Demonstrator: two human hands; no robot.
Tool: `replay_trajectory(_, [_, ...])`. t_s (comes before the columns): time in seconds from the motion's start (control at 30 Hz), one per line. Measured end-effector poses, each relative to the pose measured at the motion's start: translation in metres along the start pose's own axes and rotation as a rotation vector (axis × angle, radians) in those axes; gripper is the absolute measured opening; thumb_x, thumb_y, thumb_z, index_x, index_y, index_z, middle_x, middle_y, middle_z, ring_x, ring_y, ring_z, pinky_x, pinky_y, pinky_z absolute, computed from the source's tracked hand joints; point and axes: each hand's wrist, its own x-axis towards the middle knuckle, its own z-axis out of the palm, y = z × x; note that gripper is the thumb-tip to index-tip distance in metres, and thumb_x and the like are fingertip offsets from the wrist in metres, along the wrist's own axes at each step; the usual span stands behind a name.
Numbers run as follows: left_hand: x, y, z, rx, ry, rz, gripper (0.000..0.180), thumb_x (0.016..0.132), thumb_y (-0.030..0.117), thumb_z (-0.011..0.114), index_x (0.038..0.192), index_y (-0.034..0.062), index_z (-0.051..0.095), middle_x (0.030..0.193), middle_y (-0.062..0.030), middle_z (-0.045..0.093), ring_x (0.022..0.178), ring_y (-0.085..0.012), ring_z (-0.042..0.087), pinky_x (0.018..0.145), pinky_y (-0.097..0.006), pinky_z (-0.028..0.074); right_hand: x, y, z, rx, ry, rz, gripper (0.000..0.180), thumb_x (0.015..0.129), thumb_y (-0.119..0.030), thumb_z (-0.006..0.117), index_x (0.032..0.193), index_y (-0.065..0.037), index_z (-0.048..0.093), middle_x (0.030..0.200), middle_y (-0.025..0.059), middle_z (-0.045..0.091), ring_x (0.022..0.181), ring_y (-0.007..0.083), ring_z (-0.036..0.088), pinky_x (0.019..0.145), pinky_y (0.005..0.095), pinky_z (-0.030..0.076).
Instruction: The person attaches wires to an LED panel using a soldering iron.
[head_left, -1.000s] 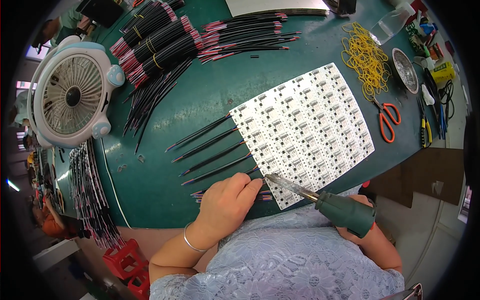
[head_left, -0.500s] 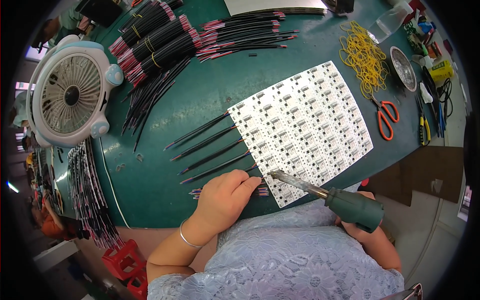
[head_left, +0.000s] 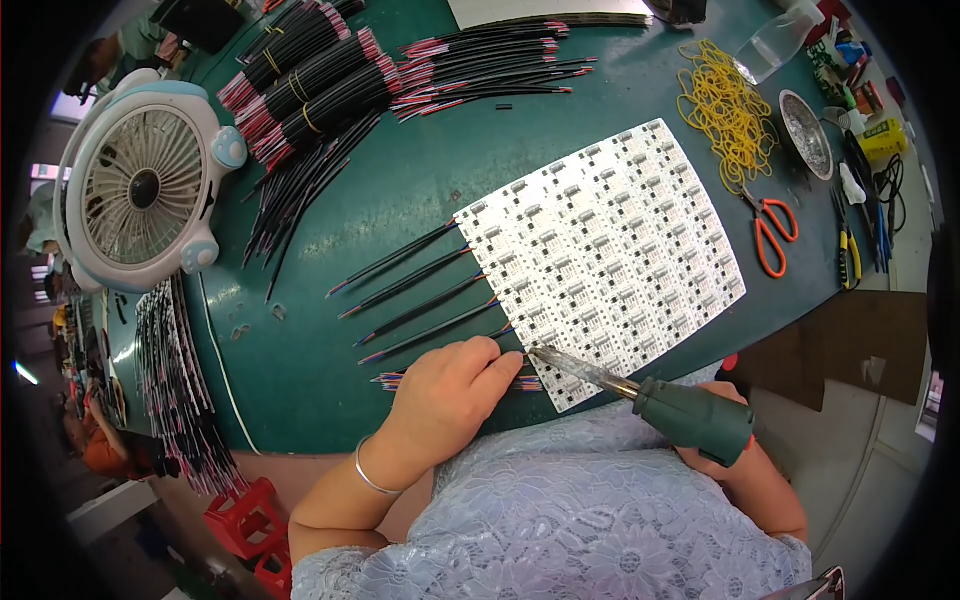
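A white circuit board panel (head_left: 610, 250), printed with rows of small components, lies at a slant on the table. Several black-sleeved cables (head_left: 405, 297) stick out from its left edge. At that edge, near the lower corner, my left hand (head_left: 445, 395) is closed in a pinch, apparently on another cable whose end barely shows at the fingertips. My right hand (head_left: 708, 462) grips the green handle of a soldering iron (head_left: 690, 415), which partly hides the fingers. Its metal tip meets the board's edge right beside my left fingertips. More loose cables (head_left: 528, 383) lie beneath my left hand.
Bundled black cables (head_left: 310, 100) and a white fan (head_left: 145, 190) stand to the left on the green table (head_left: 380, 210). Toward the right are yellow rubber bands (head_left: 728, 110), orange-handled scissors (head_left: 770, 240), a metal bowl (head_left: 806, 135) and pliers (head_left: 850, 255).
The soldering iron and my right hand have shifted slightly left, bringing the tip closer to my left fingertips. The board has moved very slightly; my left hand stays nearly in place.
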Motion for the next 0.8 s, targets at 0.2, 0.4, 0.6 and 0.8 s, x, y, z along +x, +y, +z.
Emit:
replay_trajectory(0.2, [0.002,0.003,-0.002,0.033,-0.014,-0.004,0.024,0.064,0.0,0.061,0.088,0.0039,0.064,0.074,-0.0069,0.053,0.062,-0.0213,0.056,0.051,-0.031,0.045,0.004,-0.004,0.001,0.472,0.118,0.214,0.029,0.078,-0.021,0.062,0.1,-0.002,0.06,0.089,0.0097,0.064,0.06,0.0188,0.061,0.062,0.0305,0.048])
replay_trajectory(0.4, [-0.001,0.004,-0.004,0.049,-0.045,-0.018,0.023,0.064,0.0,0.062,0.087,0.0035,0.065,0.073,-0.0068,0.054,0.063,-0.0212,0.056,0.051,-0.03,0.045,-0.011,-0.006,0.01,0.687,0.258,0.403,0.025,0.084,-0.011,0.056,0.105,0.003,0.056,0.096,0.0127,0.061,0.061,0.0151,0.064,0.058,0.028,0.05])
replay_trajectory(0.6, [0.002,0.009,-0.022,-0.147,0.16,-0.061,0.022,0.067,0.008,0.063,0.089,0.0062,0.065,0.077,-0.0047,0.056,0.062,-0.0186,0.055,0.05,-0.03,0.045,-0.009,-0.01,0.019,0.932,0.423,0.428,0.028,0.083,-0.01,0.057,0.106,0.005,0.053,0.1,0.0134,0.058,0.06,0.0153,0.062,0.059,0.0261,0.05])
replay_trajectory(0.8, [0.004,0.009,-0.022,0.034,0.036,-0.105,0.031,0.058,-0.004,0.066,0.088,0.0045,0.067,0.073,-0.0057,0.056,0.058,-0.0192,0.055,0.048,-0.028,0.044,-0.006,-0.009,0.01,0.689,0.296,0.437,0.021,0.082,-0.009,0.056,0.098,0.004,0.057,0.085,0.0099,0.061,0.058,0.0151,0.062,0.058,0.0251,0.05])
